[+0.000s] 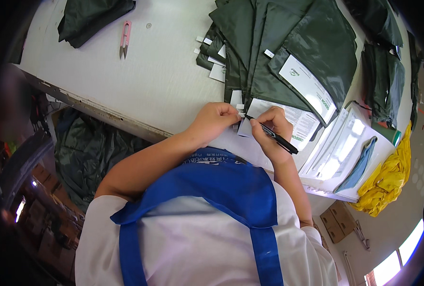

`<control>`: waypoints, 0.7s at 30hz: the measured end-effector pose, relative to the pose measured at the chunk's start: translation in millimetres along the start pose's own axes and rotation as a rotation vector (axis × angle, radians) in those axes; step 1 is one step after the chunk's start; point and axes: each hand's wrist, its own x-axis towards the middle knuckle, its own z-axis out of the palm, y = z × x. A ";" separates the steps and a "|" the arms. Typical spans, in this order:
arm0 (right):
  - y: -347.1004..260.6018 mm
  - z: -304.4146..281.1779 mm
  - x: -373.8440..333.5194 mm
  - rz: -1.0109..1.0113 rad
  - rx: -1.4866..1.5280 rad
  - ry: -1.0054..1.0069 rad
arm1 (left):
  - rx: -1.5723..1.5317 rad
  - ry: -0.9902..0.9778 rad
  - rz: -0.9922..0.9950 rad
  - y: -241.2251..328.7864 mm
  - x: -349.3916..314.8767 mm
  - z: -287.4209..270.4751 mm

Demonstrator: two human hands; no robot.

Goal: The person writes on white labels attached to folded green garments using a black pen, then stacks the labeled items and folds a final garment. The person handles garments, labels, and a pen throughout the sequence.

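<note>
My right hand [276, 127] grips a black marker pen [285, 143], its tip pointing at a small white label [240, 107]. Thumb and fingers of my left hand [216, 119] pinch that label at the near edge of a pile of dark green folded fabric pieces [240, 38]. Several other white tags stick out of the pile's left side. Under my right hand lies a printed white sheet [300, 125]. Another white card with green print [307, 86] rests on top of a dark green pouch.
Pink-handled thread snips [125, 38] lie on the white table [159, 71], near a dark green bundle [90, 19]. To the right are papers in a clear sleeve [338, 143], a blue cloth strip [357, 167], yellow fabric [386, 183] and more dark bundles [383, 81].
</note>
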 end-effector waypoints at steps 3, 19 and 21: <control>-0.5 3.8 -0.9 -0.021 -0.051 0.006 | 0.026 0.006 0.061 -5.6 0.3 0.5; -3.4 2.2 -1.5 0.125 0.010 0.065 | 0.136 0.090 0.154 -9.4 4.5 -2.4; -3.2 5.8 2.4 0.068 -0.019 0.071 | 0.120 0.131 0.179 -10.7 8.1 -1.2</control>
